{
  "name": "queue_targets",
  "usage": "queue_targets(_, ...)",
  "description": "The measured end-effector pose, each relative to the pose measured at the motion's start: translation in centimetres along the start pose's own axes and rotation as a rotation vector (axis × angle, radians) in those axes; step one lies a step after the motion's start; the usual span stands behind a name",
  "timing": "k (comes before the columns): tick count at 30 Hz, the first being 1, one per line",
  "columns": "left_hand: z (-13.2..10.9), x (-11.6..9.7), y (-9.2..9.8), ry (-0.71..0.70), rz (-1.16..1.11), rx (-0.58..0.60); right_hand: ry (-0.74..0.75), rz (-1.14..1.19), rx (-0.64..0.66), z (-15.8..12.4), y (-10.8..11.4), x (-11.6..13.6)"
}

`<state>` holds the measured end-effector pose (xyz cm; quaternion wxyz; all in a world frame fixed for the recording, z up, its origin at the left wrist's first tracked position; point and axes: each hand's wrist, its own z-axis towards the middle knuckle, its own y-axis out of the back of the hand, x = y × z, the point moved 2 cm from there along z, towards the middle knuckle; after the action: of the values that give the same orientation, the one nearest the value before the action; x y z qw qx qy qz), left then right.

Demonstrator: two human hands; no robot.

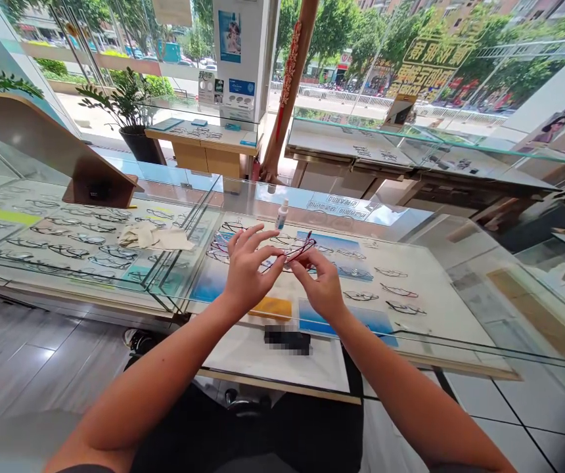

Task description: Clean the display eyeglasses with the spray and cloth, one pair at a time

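A pair of dark red eyeglasses (304, 247) is held up above the glass display counter (243, 197). My left hand (249, 268) pinches the glasses on one side between thumb and index finger, its other fingers stretched out. On the opposite side, my right hand (320, 278) grips them with thumb and fingers closed. Behind the hands a small white spray bottle (282, 215) stands on the counter top. To the left lies a crumpled beige cloth (155, 238).
Rows of eyeglass frames (360, 295) lie inside the glass case below. A pulled-out white drawer (243, 355) holds a blurred black object (287, 340). A brown stand (96, 190) sits on the counter at left. More display cases and a potted plant (137, 118) are near the windows.
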<state>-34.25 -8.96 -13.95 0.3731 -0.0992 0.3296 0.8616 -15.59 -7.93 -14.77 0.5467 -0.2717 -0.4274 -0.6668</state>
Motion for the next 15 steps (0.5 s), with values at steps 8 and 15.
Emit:
queue_targets(8,0.0,0.3,-0.5,0.086,-0.235,0.044,0.096,-0.059,-0.057,-0.1,0.2,1.0)
queue_targets(15,0.2,0.7,-1.1,0.265,-0.633,0.148,0.101,-0.053,-0.044,0.2,0.8,0.9)
